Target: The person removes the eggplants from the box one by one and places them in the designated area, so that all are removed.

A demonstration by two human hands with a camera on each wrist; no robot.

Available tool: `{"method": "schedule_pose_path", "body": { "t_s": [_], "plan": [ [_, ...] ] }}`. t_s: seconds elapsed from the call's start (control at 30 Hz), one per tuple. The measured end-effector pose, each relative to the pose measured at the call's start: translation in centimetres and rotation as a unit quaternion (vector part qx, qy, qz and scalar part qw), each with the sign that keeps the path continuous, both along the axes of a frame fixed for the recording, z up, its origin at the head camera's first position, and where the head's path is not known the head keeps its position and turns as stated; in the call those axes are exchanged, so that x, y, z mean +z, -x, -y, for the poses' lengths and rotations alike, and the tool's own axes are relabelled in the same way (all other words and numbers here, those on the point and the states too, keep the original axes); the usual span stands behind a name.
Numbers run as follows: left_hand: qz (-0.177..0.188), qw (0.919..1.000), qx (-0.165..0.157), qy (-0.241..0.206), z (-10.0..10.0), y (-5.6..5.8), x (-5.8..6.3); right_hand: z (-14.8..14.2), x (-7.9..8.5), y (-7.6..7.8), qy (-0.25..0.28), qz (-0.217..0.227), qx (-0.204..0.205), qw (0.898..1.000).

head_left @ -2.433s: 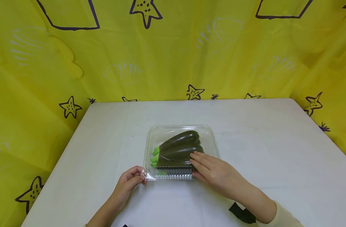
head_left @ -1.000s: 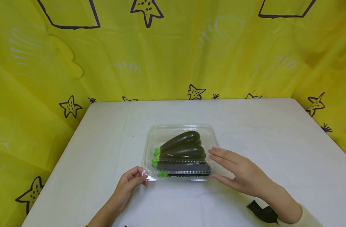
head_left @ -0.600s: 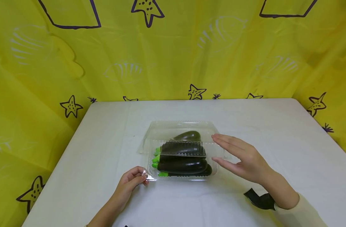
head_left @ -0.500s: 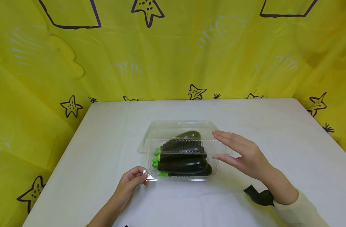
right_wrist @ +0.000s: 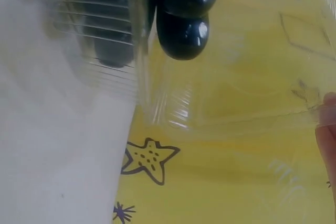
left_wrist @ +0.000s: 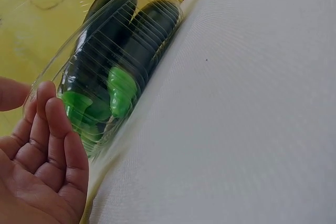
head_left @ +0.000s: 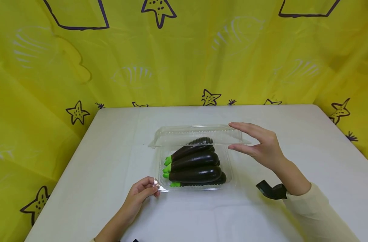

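Note:
In the head view, a clear plastic clamshell box (head_left: 199,189) lies on the white table with several dark eggplants (head_left: 196,174), stalk ends green and pointing left. Its clear lid (head_left: 169,136) stands swung up at the back, overlapping the rearmost eggplant. My left hand (head_left: 138,195) pinches the box's front left corner between thumb and fingers; its curled fingers show beside the ribbed wall in the left wrist view. My right hand (head_left: 259,144) is at the lid's right end, fingers and thumb fairly straight and spread apart, with the lid's rim at a fingertip (right_wrist: 326,114) in the right wrist view.
The white table (head_left: 117,151) runs back to a yellow curtain (head_left: 184,60) printed with stars and fish, which also hangs along both sides. A dark strap (head_left: 271,190) sticks out at my right wrist. A small dark object (head_left: 135,240) shows at the front edge.
The lid has swung up and back from over the eggplants, uncovering most of them. My right hand has moved right, then up and away with the lid; my left hand stays at the corner.

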State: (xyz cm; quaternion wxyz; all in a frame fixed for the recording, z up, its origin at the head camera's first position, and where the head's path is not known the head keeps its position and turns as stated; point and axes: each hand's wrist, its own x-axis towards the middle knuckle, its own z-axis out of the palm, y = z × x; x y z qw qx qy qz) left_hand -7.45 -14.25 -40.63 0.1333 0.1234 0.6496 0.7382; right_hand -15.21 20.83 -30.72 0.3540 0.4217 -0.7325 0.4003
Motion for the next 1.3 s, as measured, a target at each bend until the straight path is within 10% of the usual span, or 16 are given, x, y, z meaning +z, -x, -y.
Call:
{"method": "schedule_pose_path", "body": {
  "t_s": [0.4,0.77,1.3],
  "plan": [
    [-0.009,1.0,0.003,-0.001,0.0,-0.1,0.1,-0.3,0.8,1.5,0.026,0.092,0.004,0.995],
    [-0.008,0.9999,0.013,0.002,-0.1,-0.1,0.2,-0.5,1.7,3.3,0.072,0.245,-0.053,0.965],
    [-0.004,0.9998,0.017,0.005,-0.1,-0.1,0.2,-0.7,0.6,7.0,0.088,0.309,-0.046,0.946]
  ]
}}
